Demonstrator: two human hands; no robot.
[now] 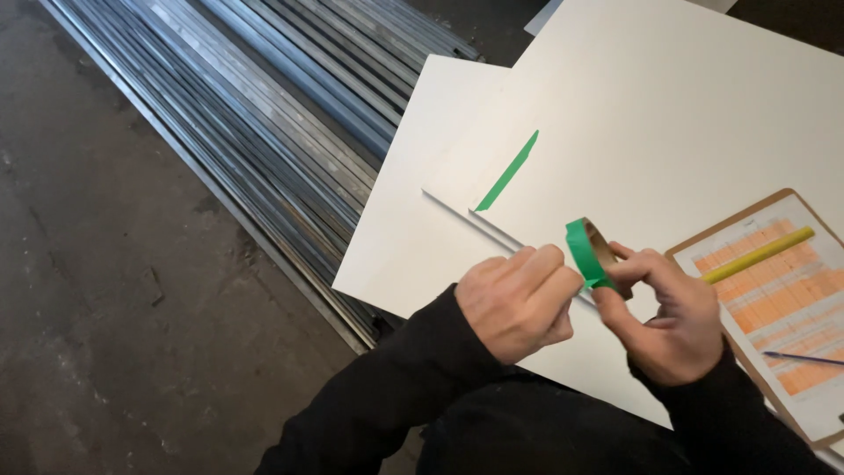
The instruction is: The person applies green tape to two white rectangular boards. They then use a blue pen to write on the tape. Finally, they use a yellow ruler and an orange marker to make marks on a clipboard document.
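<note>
Fingers (pixel 545 268) of the left hand (pixel 519 303) are curled and pinch the free end of the green tape at the roll of green tape (pixel 591 255). Fingers of the right hand (pixel 673 321) close around the same roll from the other side, so both hands grasp it together. The roll stands on its edge, above the near edge of the upper white board (pixel 668 123). A thin metal strip (pixel 475 222) runs along this edge, and a short piece of green tape (pixel 510 171) is stuck on the board, with its lower end at the strip. A second white board (pixel 404 246) lies under the first. Near the right edge lies a clipboard (pixel 774 290) with an orange form, with a yellow stick (pixel 760 253) and a blue pen (pixel 804 358) on it. Long grey metal bars (pixel 290 132) lie on the floor (pixel 97 290) on the left.
</note>
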